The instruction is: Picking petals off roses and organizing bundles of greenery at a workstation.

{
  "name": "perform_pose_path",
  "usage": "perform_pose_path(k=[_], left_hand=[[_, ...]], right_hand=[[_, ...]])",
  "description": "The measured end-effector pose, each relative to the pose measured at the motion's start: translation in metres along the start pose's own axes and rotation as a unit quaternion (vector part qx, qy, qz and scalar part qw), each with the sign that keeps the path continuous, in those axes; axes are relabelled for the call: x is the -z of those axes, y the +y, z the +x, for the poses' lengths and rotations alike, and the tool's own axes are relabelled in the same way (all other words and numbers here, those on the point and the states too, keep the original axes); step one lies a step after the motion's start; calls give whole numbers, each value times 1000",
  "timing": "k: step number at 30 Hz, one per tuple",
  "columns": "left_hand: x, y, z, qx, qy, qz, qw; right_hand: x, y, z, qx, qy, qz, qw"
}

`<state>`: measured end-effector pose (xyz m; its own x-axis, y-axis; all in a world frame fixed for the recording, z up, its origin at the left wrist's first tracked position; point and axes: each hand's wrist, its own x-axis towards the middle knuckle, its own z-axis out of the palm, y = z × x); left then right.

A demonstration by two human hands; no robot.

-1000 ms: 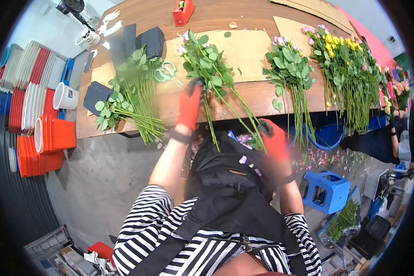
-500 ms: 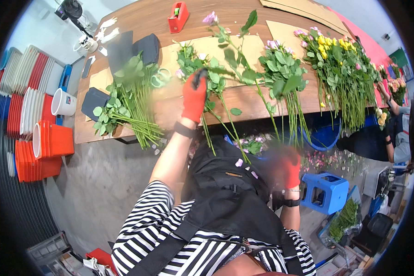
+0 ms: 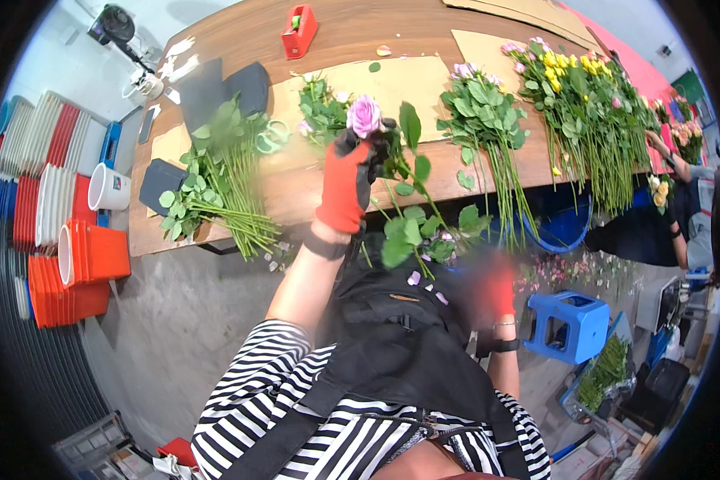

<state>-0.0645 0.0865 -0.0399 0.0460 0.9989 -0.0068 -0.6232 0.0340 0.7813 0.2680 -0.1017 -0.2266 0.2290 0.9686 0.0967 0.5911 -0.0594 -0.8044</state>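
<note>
In a red glove with dark fingers, my left hand is closed just under the bloom of a pink rose, above the table's near edge. Leaves of that rose hang down to the right, over my lap. My right hand, also gloved in red, is low on the right above the floor. Its fingers are smeared, so whether it grips anything is hidden. Behind the left hand lies a small bunch of pink roses. To the right a fuller pink rose bunch rests with stems over the edge.
Leafy cut stems and green-handled scissors lie at left on the wooden table. A red tape dispenser stands behind. Yellow and pink flowers fill the right. A blue stool is on the floor; another person works far right.
My left hand has gone from a leafy part of the stem to just below the bloom. The rose has come down and nearer, its leaves now over my lap. My right hand stays low.
</note>
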Motion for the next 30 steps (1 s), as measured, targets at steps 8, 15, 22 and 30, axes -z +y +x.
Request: perform_pose_path(k=[8,15,22,30], left_hand=[[-25,-28,-61,32,-23,69,997],[-47,-20,-74,57,-137,160,976],[-59,-18,-84,65,-106,148,981],[-56,-25,-82,238,-157,-135,949]], right_hand=[[44,-261,70,126,82,177,973],[38,-295,78,219,91,75,969],[21,-281,74,234,151,85,957],[5,-259,73,-48,7,679,733]])
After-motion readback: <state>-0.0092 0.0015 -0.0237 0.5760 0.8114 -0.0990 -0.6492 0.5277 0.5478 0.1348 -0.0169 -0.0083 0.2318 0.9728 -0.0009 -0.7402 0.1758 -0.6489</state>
